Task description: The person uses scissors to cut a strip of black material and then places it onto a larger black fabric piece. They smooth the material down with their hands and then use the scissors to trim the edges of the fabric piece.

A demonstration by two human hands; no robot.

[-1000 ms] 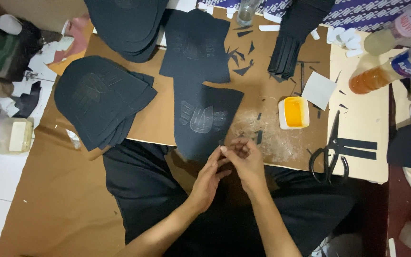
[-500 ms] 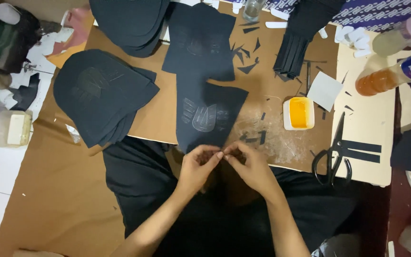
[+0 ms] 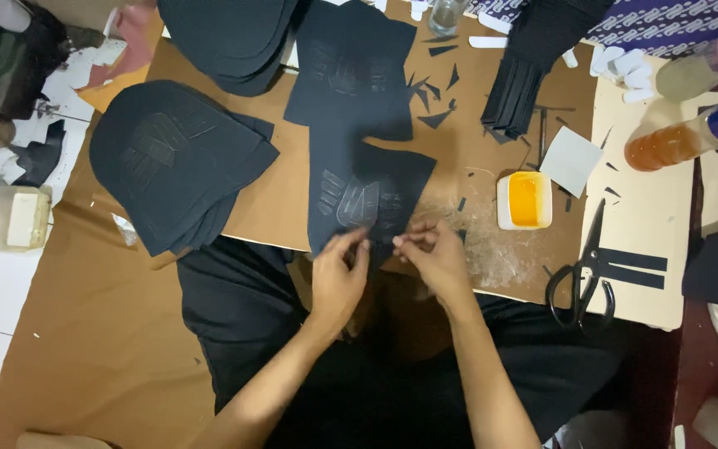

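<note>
Black sheet (image 3: 367,195) lies flat at the near edge of the brown board (image 3: 292,212), its lower edge now pinched by the left hand (image 3: 338,278). The right hand (image 3: 434,258) has moved a little apart; its fingertips press together, but what they hold is too small to see. Farther right lie dark scissors (image 3: 583,274) and a white tray (image 3: 525,199) of yellow glue.

Black scissors (image 3: 582,274) lie on the pale board (image 3: 633,324) at the right, beside two dark strips (image 3: 635,268). A white dish of yellow paste (image 3: 524,200) sits on the brown tabletop (image 3: 292,208), near a white square (image 3: 571,160). A bottle of amber liquid (image 3: 691,137) lies further right. Stacked dark cutouts (image 3: 178,162) rest at the left.
</note>
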